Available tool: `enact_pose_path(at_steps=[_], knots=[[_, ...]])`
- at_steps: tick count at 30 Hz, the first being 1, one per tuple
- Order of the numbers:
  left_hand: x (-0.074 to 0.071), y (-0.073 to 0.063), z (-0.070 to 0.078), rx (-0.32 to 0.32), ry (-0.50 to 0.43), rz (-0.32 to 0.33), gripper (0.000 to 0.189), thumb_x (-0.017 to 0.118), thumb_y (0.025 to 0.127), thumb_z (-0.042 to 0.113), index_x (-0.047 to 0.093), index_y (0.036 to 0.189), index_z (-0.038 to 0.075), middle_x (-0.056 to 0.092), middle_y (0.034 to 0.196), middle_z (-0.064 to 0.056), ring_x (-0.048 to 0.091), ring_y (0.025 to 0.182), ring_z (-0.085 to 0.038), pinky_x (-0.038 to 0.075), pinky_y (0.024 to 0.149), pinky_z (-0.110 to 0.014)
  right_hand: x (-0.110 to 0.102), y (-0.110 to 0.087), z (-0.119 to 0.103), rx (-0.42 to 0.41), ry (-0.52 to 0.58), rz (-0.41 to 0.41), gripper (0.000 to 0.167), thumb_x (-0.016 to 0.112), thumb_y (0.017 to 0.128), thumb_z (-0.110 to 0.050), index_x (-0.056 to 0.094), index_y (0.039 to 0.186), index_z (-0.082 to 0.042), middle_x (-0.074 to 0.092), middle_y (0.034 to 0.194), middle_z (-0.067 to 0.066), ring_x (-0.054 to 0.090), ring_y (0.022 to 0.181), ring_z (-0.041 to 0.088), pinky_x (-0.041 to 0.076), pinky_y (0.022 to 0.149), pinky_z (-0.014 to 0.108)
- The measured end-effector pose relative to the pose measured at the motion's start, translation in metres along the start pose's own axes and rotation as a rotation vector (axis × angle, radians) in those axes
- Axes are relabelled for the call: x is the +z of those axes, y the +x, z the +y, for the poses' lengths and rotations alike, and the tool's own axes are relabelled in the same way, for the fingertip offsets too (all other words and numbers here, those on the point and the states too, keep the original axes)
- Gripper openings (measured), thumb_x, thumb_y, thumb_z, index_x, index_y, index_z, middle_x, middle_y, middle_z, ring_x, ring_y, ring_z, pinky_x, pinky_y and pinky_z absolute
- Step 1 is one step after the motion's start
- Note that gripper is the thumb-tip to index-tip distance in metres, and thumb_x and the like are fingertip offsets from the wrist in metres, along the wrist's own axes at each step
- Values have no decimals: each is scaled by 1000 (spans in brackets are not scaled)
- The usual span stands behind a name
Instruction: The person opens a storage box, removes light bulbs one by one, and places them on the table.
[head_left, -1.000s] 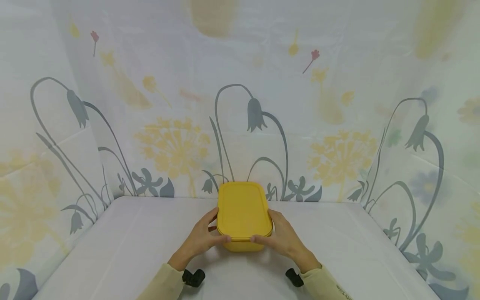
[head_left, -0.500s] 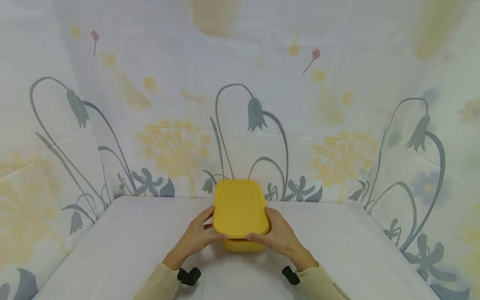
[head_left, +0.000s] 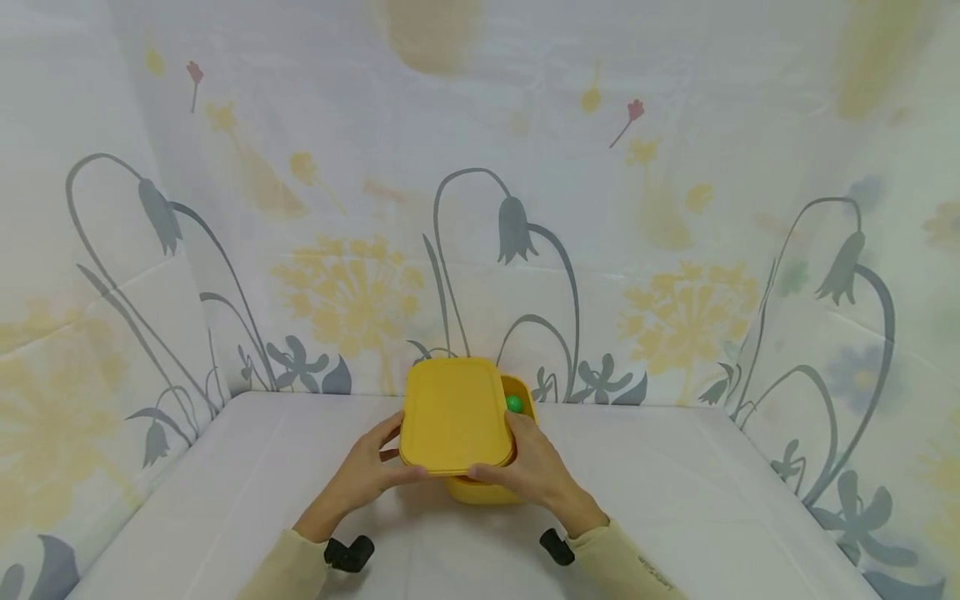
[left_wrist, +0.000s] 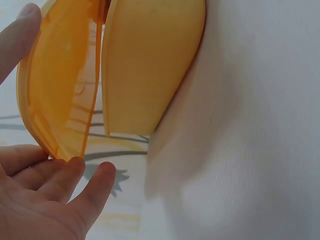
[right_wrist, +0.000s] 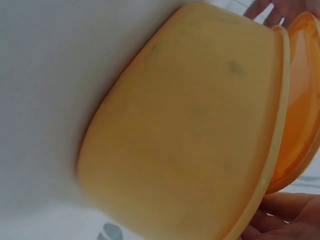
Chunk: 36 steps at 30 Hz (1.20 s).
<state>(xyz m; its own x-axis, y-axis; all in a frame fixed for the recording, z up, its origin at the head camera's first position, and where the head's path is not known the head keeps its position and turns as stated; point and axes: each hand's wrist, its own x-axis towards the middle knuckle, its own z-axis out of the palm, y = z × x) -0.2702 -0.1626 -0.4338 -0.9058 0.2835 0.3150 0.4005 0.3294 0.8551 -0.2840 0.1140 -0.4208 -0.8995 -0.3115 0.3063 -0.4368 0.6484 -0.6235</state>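
Observation:
A yellow lid (head_left: 455, 417) is held by both hands over a yellow plastic box (head_left: 491, 493), shifted left of it. My left hand (head_left: 360, 475) grips the lid's left side, thumb on the near edge and fingers along the far part of the rim. On the other side, my right hand (head_left: 536, 467) holds the right edge with its thumb at the near rim. A round green ball (head_left: 513, 403) shows inside the uncovered right strip of the box. In the left wrist view a gap separates the raised lid (left_wrist: 62, 75) from the box wall (left_wrist: 150, 65).
The box stands on a white-covered table (head_left: 675, 500) near its back edge. Behind it hangs a white flower-printed cloth (head_left: 480, 283), which also encloses both sides. A black wrist camera (head_left: 349, 553) sits below the left hand, another black wrist camera (head_left: 557, 547) below the right.
Both hands have moved left together, carrying the lid off the right part of the box. The green ball has come into view. The box has stayed in place.

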Motion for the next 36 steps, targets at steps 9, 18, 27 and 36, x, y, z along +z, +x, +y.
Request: enact_pose_path(at_steps=[9, 18, 27, 36], knots=[[-23, -13, -5, 12, -28, 21, 91, 81, 77, 20, 28, 148, -1, 33, 151, -18, 42, 131, -36, 48, 98, -35, 20, 9, -17, -3, 18, -17, 94, 74, 65, -68, 43, 135, -13, 49, 128, 0, 47, 106, 16, 44, 98, 38], [-50, -29, -13, -14, 1, 45, 90, 81, 77, 20, 29, 147, -4, 36, 148, -20, 44, 128, -37, 51, 94, -33, 41, 18, -37, 28, 14, -65, 102, 70, 65, -72, 37, 142, -15, 45, 137, 1, 46, 117, 18, 42, 103, 42], [-72, -43, -25, -37, 30, 56, 88, 80, 78, 21, 31, 147, -1, 41, 145, -19, 47, 126, -36, 51, 93, -32, 58, 20, -54, 92, 65, -111, 105, 71, 64, -73, 36, 144, -15, 43, 139, 1, 46, 117, 18, 41, 104, 44], [-95, -53, -27, -67, 50, 79, 83, 79, 79, 20, 35, 146, 0, 45, 142, -18, 50, 124, -32, 51, 92, -26, 75, 32, -71, 50, 81, -116, 102, 74, 67, -66, 38, 143, -8, 46, 137, 5, 46, 117, 20, 41, 105, 42]])
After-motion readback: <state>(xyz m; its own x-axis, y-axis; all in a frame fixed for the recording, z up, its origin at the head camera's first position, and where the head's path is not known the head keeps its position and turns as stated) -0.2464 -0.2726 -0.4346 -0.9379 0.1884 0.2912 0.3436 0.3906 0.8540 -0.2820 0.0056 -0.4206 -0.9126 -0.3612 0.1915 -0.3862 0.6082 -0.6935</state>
